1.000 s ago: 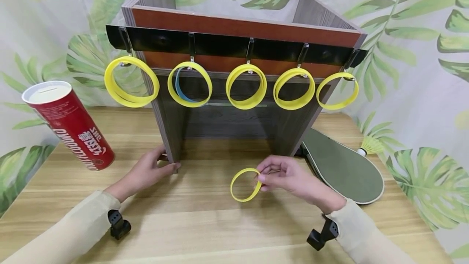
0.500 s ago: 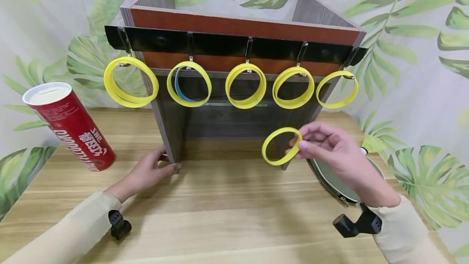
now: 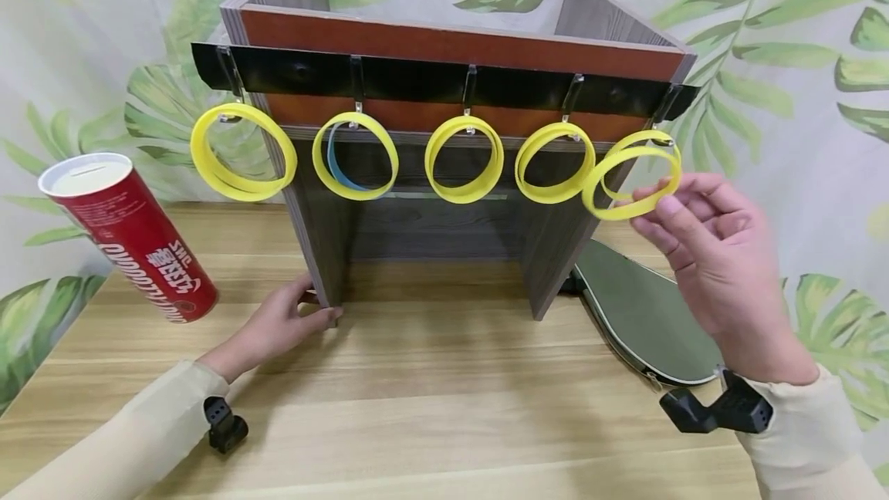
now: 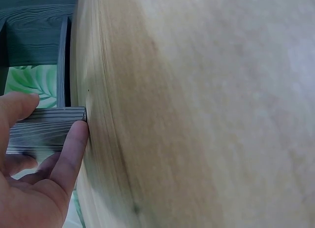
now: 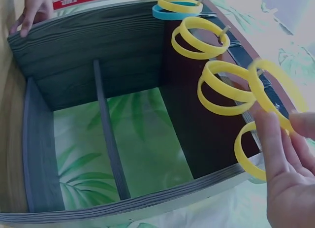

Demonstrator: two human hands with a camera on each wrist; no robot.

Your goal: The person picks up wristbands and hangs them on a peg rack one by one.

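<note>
My right hand (image 3: 729, 261) pinches a yellow silicone wristband (image 3: 614, 213) between thumb and fingertips, held up at the rightmost hook. In the head view it overlaps the wristband (image 3: 642, 135) hanging there; the right wrist view has the held band (image 5: 269, 101) in front of the hook strip. My left hand (image 3: 281, 319) grips the foot of the grey wooden stand's left side panel (image 3: 318, 268), thumb and fingers on opposite faces of its end (image 4: 44, 127). Yellow wristbands hang from all the hooks on the black strip (image 3: 417, 82), with a blue one (image 3: 336, 164) behind the second from left.
A red canister (image 3: 139, 245) with a slotted white lid stands on the wooden table (image 3: 430, 415) at the left. To the right of the stand lies a green zippered racket case (image 3: 639, 307). Behind everything hangs a leaf-patterned cloth (image 3: 750, 122).
My right hand has lifted the yellow wristband from low in front of the stand, up and right to the rightmost hook. The left hand has kept its hold on the side panel.
</note>
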